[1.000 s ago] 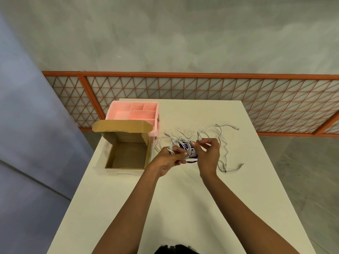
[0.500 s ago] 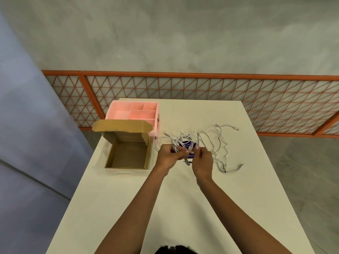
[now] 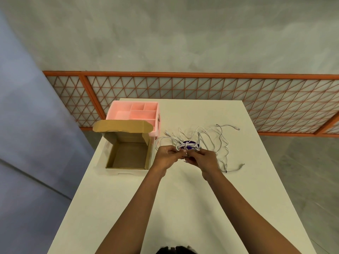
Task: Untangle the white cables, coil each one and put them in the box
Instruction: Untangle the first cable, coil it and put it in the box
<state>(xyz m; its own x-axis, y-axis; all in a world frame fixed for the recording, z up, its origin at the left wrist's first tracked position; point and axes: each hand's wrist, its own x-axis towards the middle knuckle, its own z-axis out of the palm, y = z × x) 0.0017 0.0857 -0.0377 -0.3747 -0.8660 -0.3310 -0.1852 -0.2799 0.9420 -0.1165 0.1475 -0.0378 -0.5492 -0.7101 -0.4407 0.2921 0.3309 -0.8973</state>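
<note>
We see left hand (image 3: 167, 155) and right hand (image 3: 203, 158) together mid-frame, fingers (image 3: 176, 152) of both pinching white cables (image 3: 211, 138) tangle; open box (image 3: 128, 155) left of them on surface (image 3: 183, 195).

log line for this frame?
phase: untangling | left hand: pinches white cables | right hand: pinches white cables | cardboard box: open

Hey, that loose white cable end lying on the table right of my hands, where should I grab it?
Pinch the loose end just behind its plug, coming from the right. It lies flat and uncovered on the table, pointing away from the tangle, so it will probably slide out without catching other loops.
</note>
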